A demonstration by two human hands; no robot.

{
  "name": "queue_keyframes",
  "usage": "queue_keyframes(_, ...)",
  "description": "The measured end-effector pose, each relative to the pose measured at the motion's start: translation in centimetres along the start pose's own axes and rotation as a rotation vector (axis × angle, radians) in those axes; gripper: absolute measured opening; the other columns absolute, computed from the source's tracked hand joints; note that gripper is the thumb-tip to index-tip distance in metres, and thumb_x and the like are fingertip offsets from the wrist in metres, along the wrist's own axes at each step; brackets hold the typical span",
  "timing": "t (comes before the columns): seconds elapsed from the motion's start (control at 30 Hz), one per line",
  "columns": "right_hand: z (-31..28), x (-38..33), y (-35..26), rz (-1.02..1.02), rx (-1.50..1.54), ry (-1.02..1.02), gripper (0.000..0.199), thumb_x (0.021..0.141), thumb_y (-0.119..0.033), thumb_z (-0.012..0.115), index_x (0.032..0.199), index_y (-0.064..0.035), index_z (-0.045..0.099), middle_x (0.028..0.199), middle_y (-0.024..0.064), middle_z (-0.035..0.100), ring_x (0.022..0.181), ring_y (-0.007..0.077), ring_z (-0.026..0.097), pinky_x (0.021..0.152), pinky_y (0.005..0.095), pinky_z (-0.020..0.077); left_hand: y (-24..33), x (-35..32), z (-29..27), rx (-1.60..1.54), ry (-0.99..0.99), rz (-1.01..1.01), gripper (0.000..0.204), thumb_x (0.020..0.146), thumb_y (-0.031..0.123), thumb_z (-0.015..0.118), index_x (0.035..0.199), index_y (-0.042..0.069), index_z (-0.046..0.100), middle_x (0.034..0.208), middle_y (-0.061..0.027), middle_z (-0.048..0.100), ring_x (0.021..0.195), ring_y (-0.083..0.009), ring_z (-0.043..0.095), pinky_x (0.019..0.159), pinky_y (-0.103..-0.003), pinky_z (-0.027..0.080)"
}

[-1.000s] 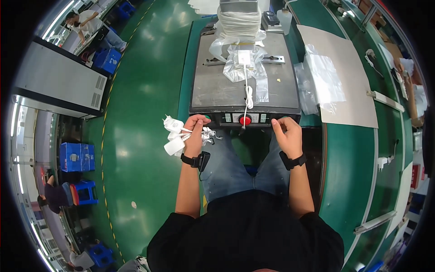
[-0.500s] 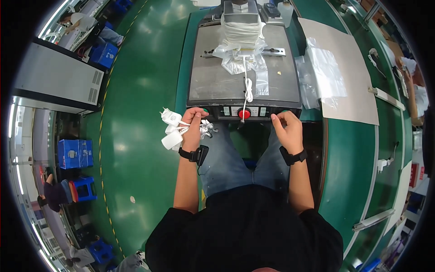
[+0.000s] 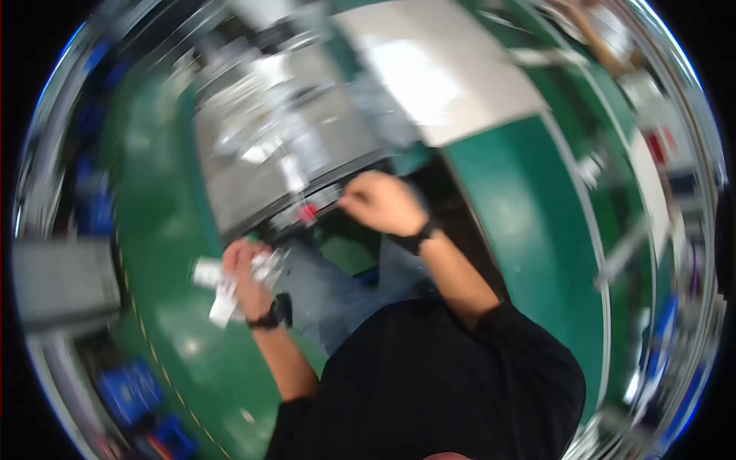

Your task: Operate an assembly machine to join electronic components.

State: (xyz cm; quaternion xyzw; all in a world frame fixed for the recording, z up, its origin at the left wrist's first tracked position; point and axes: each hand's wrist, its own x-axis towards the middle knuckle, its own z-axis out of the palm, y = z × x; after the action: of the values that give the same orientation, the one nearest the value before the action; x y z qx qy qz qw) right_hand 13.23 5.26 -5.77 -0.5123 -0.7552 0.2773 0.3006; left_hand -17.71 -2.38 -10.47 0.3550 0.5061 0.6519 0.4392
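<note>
White plug-in chargers with bundled cables (image 3: 222, 300) are gripped in my left hand (image 3: 249, 284), which is closed and by the left front corner of a machine with a flat dark grey top (image 3: 230, 184). My right hand (image 3: 381, 203) is beside the machine's front panel, right of a red button (image 3: 308, 211). Its fingers look curled, but motion blur hides whether anything is between them. A white cable (image 3: 291, 172) hangs over the machine's front edge, running from clear plastic bags (image 3: 264, 138) on its top.
A beige board (image 3: 491, 84) with shiny clear bags (image 3: 414, 73) lies on the green worktable (image 3: 506, 199) to the right. A grey cabinet (image 3: 65, 284) and blue crates (image 3: 130, 391) are on the left. Another person's arm (image 3: 590, 34) shows at the far right.
The whole view has swung and blurred, so the machine now appears tilted and further left. My right hand has come away from the machine's right front corner; the left still holds the chargers.
</note>
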Motion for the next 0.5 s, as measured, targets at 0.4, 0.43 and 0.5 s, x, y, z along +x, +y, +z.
queue_keyframes(0.4, -33.7, -6.9, 2.4, -0.094, -0.473, 0.396, 0.026, 0.103, -0.022, 0.056, 0.102, 0.0013, 0.068, 0.087, 0.0155, 0.070, 0.080, 0.0284, 0.066, 0.073, 0.0373, 0.0522, 3.0, 7.1, 11.1, -0.123, -0.287, -0.193, 0.035, 0.100, 0.013, 0.061, 0.132, 0.002, 0.053, 0.130, -0.0129, 0.062, 0.121, -0.0220, 0.059, 0.104, -0.038, 0.046)
queue_keyframes(0.43, -36.4, -9.0, 5.6, 0.082, -0.587, 0.302, 0.029, 0.104, -0.023, 0.052, 0.110, 0.0018, 0.067, 0.103, 0.0167, 0.072, 0.099, 0.0276, 0.068, 0.088, 0.0370, 0.0524, 3.1, 7.0, 10.6, -0.207, -0.332, -0.237, 0.041, 0.096, 0.012, 0.066, 0.133, 0.002, 0.054, 0.131, -0.0107, 0.061, 0.121, -0.0194, 0.059, 0.104, -0.036, 0.046)
queue_keyframes(0.5, -38.8, -14.7, 12.4, 0.100, -0.586, 0.273, 0.039, 0.104, -0.015, 0.047, 0.139, -0.0007, 0.056, 0.143, 0.0182, 0.057, 0.135, 0.0295, 0.052, 0.114, 0.0365, 0.0373, 2.6, 7.5, 10.8, -0.310, -0.277, -0.307, 0.043, 0.095, 0.009, 0.066, 0.135, 0.000, 0.052, 0.134, -0.0103, 0.060, 0.119, -0.0194, 0.060, 0.100, -0.034, 0.049)
